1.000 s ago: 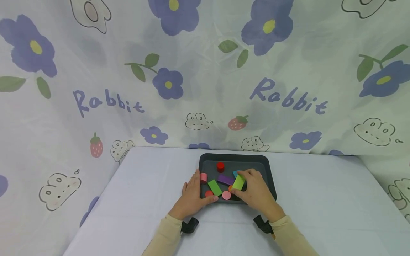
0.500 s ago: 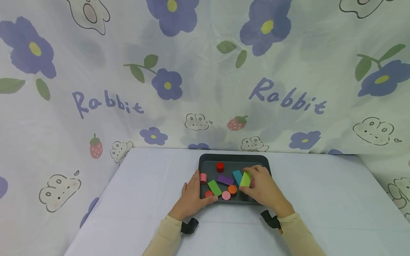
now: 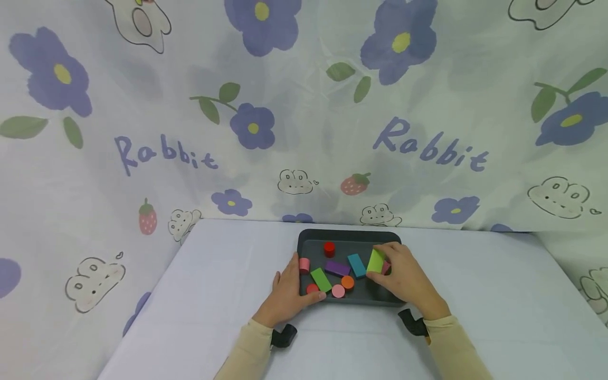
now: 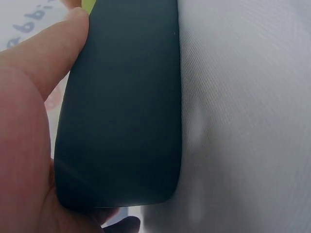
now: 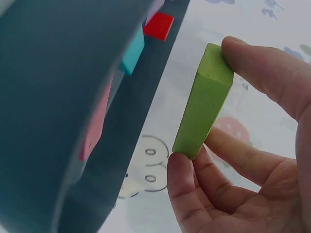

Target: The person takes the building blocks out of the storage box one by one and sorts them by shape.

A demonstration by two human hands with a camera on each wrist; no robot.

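My left hand [image 3: 285, 295] rests at the near left corner of a dark tray [image 3: 349, 234], fingers straight along its left side and thumb on the front rim. The left wrist view shows the thumb [image 4: 53, 51] against the tray's outer wall [image 4: 121, 111]. Over the tray's right part, my right hand [image 3: 406, 274] pinches a light green rectangular block [image 3: 376, 260]. In the right wrist view, thumb and fingertips grip the block [image 5: 204, 102] at its ends, raised off the tray floor. Behind this hand, a pink block [image 3: 386, 267] is partly hidden.
Inside the tray lie a blue block [image 3: 357, 265], a purple block [image 3: 337, 268], a green block [image 3: 321, 280], an orange disc [image 3: 348, 283], a pink disc [image 3: 338, 291] and several red or pink round pieces. A patterned cloth [image 3: 304, 137] hangs behind the white table [image 3: 228, 274].
My right hand has moved rightward with the light green block, uncovering the blue block and the orange disc. The left hand keeps its place on the tray.
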